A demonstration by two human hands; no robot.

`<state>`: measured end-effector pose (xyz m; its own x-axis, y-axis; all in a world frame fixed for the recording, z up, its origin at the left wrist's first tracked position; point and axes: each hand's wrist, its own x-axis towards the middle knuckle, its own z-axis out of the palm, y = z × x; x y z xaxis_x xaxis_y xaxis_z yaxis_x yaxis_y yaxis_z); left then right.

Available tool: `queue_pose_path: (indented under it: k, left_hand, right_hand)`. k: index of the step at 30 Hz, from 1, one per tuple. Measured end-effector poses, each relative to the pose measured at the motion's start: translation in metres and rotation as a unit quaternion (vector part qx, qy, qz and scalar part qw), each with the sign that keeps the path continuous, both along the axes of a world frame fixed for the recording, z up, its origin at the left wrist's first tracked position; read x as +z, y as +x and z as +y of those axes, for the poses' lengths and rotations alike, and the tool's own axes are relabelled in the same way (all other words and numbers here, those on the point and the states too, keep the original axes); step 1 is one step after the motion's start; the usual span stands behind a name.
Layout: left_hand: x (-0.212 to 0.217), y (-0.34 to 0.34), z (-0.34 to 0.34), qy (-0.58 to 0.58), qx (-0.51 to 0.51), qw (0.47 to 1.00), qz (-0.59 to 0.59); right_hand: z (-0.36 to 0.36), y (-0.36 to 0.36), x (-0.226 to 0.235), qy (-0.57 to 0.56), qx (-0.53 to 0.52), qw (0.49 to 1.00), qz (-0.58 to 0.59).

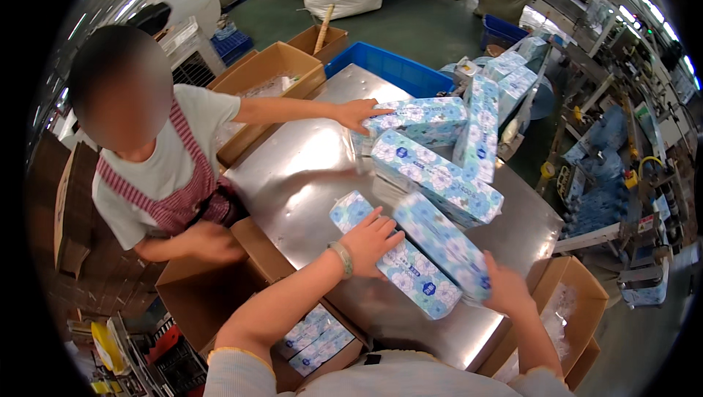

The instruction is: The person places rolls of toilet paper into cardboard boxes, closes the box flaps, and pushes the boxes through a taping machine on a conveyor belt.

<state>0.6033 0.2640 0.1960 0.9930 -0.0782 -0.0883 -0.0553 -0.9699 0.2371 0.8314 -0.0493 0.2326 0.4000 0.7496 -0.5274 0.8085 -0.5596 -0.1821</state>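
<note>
Two long blue floral tissue packs lie side by side on the steel table (pixel 307 177) in front of me. My left hand (pixel 370 240), a bracelet at its wrist, presses on the nearer left pack (pixel 410 276). My right hand (pixel 504 291) grips the near end of the right pack (pixel 443 240). Beyond them lie several more such packs (pixel 432 170). A co-worker on the left reaches a hand (pixel 359 113) onto the farthest pack (pixel 421 119).
An open cardboard box (pixel 220 287) below my left arm holds tissue packs (pixel 318 338). Another open box (pixel 578 287) stands at my right. Behind the co-worker are more cardboard boxes (pixel 271 68) and a blue crate (pixel 392 68). Packing machinery (pixel 622 170) fills the right side.
</note>
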Motion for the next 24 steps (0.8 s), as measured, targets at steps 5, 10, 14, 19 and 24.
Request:
queue_pose_path:
  k: [5, 10, 14, 19, 24]
  left_hand:
    - [0.007, -0.026, -0.021, 0.045, -0.047, 0.998, 0.022]
    - [0.053, -0.060, -0.107, 0.096, -0.089, 0.982, -0.139]
    - [0.115, -0.133, -0.155, 0.255, -0.026, 0.945, -0.202]
    - [0.109, -0.291, -0.156, -0.105, 0.310, 0.914, -0.241]
    - [0.006, -0.424, -0.248, -0.210, 0.555, 0.771, -0.232]
  right_hand:
    - [-0.003, -0.017, 0.022, 0.112, 0.063, 0.987, -0.091]
    - [0.053, -0.044, -0.037, 0.175, 0.093, 0.974, -0.112]
    - [0.070, -0.068, -0.039, 0.250, 0.153, 0.950, -0.106]
    - [0.065, -0.098, -0.058, 0.363, 0.271, 0.874, -0.177]
    - [0.084, -0.186, -0.008, 0.558, 0.292, 0.774, -0.067]
